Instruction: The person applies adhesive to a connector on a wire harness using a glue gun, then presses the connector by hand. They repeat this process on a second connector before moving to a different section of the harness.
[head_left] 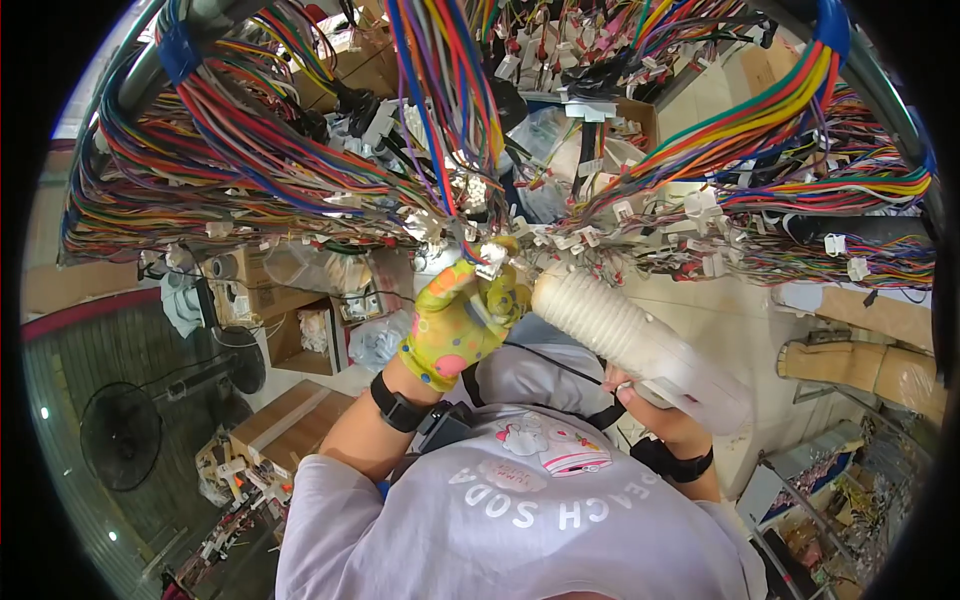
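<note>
My left hand (452, 325), in a yellow-green glove with coloured dots, is closed near the middle, its fingers pinching a white wire connector (491, 259) at the lower end of a hanging wire bundle (450, 110). A white heat gun (640, 345) with a ribbed barrel is in my bare right hand (632, 390), which wraps its handle from below. The gun tilts up to the left, its front end close beside the gloved fingertips. Its body hides part of the right-hand fingers.
Thick bundles of coloured wires (270, 150) hang from a metal frame (140, 85) on both sides, many ending in white connectors. A black fan (120, 435) stands at the left, near a cardboard box (295, 425). Shelving with parts (820, 490) is at the lower right.
</note>
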